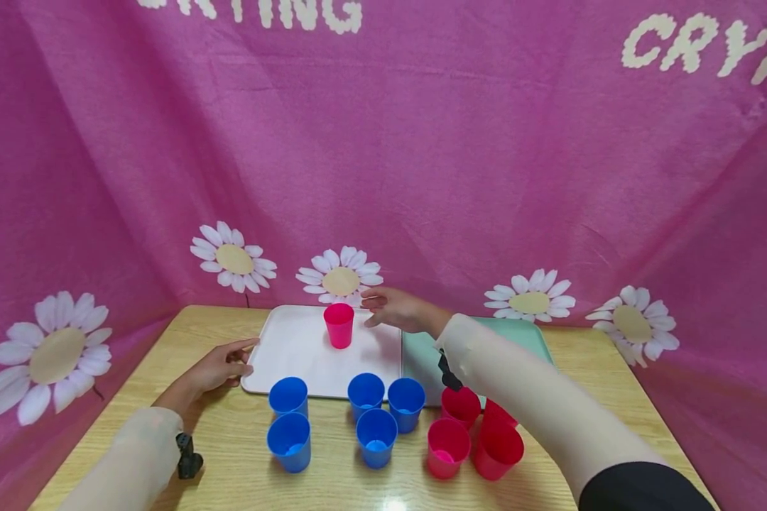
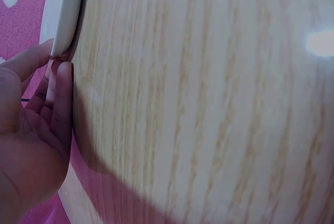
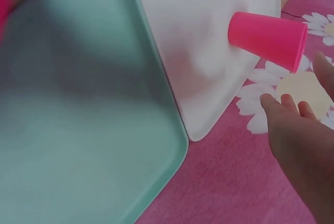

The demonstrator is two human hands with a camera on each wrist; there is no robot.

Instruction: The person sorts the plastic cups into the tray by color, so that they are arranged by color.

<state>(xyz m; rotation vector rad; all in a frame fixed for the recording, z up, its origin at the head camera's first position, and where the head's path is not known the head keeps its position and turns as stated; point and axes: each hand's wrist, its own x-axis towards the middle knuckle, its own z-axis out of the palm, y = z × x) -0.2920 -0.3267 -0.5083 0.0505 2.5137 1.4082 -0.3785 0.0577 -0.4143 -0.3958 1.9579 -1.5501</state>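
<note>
On the white tray (image 1: 294, 355) a single pink cup (image 1: 339, 328) stands upright with its mouth up. My right hand (image 1: 401, 311) hovers just right of that cup, fingers apart and holding nothing. The right wrist view shows a gap between the fingertips (image 3: 269, 98) and the pink cup (image 3: 267, 38). At the tray's left edge my left hand (image 1: 214, 369) pinches the rim. Close up, its thumb and fingers (image 2: 61, 91) meet at the corner of the white tray (image 2: 68, 12).
Several blue cups (image 1: 290, 443) stand in front of the white tray. Several more pink cups (image 1: 447, 448) cluster to their right, partly beneath my right forearm. A green tray (image 1: 508, 330) adjoins the white one. Behind the wooden table (image 1: 230, 454) hangs a pink flowered cloth (image 1: 409, 177).
</note>
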